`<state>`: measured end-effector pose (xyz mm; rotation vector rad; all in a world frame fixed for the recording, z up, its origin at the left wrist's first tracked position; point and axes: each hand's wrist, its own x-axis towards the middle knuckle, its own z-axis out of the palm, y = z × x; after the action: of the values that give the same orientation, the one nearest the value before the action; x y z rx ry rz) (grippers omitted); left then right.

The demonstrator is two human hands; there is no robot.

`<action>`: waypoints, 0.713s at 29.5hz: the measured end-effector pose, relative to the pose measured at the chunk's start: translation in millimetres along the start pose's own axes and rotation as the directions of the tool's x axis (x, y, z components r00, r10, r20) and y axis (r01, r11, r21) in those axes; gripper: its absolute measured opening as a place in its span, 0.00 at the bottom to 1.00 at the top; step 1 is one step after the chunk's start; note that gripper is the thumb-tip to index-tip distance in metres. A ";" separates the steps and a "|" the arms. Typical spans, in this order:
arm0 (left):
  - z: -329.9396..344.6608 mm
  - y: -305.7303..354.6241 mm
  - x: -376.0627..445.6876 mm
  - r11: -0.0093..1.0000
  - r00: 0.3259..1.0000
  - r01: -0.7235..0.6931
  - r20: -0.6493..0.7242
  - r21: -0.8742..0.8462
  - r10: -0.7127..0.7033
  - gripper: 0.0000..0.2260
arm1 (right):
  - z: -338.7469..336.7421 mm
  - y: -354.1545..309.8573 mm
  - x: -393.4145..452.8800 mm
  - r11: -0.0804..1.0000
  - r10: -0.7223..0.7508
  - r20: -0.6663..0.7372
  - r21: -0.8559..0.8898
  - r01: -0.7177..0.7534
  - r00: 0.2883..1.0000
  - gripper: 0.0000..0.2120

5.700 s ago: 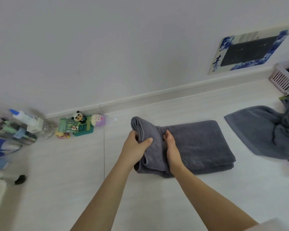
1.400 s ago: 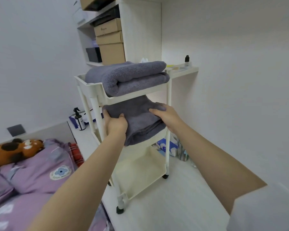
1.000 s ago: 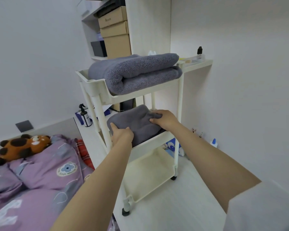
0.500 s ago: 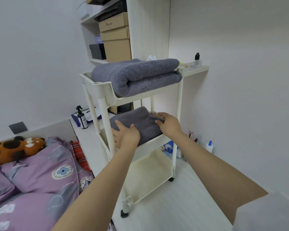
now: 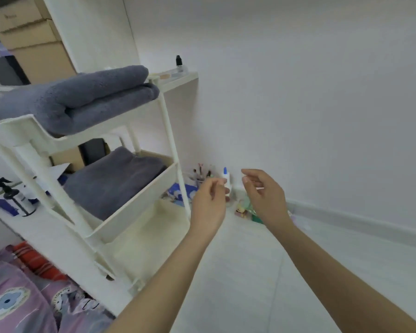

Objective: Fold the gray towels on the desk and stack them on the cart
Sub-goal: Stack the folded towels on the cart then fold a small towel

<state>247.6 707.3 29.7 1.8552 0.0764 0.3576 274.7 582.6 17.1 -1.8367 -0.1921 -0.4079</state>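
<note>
Now that the folded towel is off my palms and lying in the middle tray [image 5: 132,207] of the cart [image 5: 171,140], both hands are clear of it and swinging back toward the desk. My left hand [image 5: 208,207] hangs in the air just right of the cart's front post, fingers loosely curled, holding nothing. My right hand [image 5: 265,198] is beside it, fingers relaxed and half bent, also holding nothing. So that towel counts as delivered, I'd say, and the next job is back on the desk [image 5: 298,272].

Tray check! Top tray [image 5: 17,133]: one thick folded gray towel [image 5: 77,97], bulging over the rim. Middle tray: the darker gray towel [image 5: 115,179] I've just let go of, lying flat, its near edge against the front wall. Bottom tray [image 5: 151,239]: I see nothing in it. Any unfolded towels are out of my view right now, so I can't tell how many remain.
</note>
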 end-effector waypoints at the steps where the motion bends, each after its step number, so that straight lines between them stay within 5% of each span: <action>1: 24.7 4.0 -7.6 1.000 0.996 0.014 0.085 -0.022 -0.012 0.09 | -28.6 10.7 -11.7 0.999 0.026 -0.065 -0.034 -0.028 0.998 0.09; 9: 164.9 23.3 -79.0 0.998 0.859 0.028 0.513 -0.063 0.009 0.10 | -185.5 55.6 -99.0 0.953 0.239 -0.367 -0.090 -0.290 0.899 0.06; 14: 289.2 59.6 -176.5 0.999 0.649 -0.004 0.760 -0.048 0.039 0.09 | -317.4 83.8 -187.8 0.905 0.297 -0.609 -0.065 -0.420 0.735 0.06; 21: 432.2 89.7 -317.5 0.999 0.399 0.035 0.917 -0.008 -0.007 0.09 | -473.3 118.2 -308.4 0.824 0.331 -0.807 -0.007 -0.567 0.490 0.04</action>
<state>56.3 207.6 -66.7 1.7779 -0.6847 -0.7544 -55.8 120.2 -83.0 -1.7079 1.0118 -0.8459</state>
